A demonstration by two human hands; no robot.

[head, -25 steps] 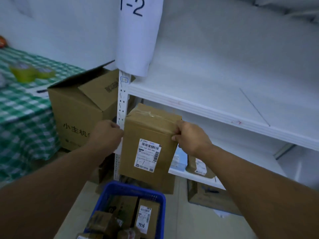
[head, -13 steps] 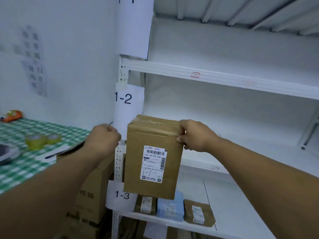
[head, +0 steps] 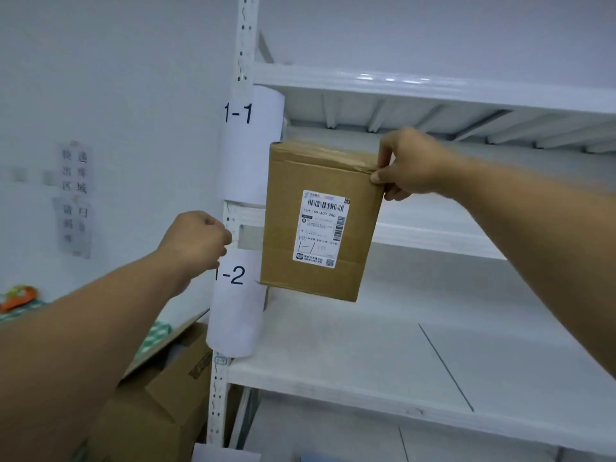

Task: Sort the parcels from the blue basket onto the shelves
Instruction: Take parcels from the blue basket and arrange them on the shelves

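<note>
A brown cardboard parcel (head: 320,221) with a white shipping label facing me hangs in the air in front of the white shelves. My right hand (head: 410,165) pinches its top right corner, thumb on the front face. My left hand (head: 196,241) is curled into a fist left of the parcel, apart from it, in front of the shelf post, and holds nothing. The parcel's lower edge is just above the bare shelf board (head: 366,355) beside the paper tag "1-2" (head: 236,305). The blue basket is out of view.
Paper tag "1-1" (head: 248,145) wraps the post (head: 245,35) under the upper shelf board (head: 433,91). A large open cardboard box (head: 166,405) stands on the floor at the lower left. A green checked table (head: 16,308) and wall notices (head: 75,198) lie left.
The parcel has risen from above the basket to the height of the 1-1 and 1-2 tags. My left hand has come off its left side; my view tilted upward.
</note>
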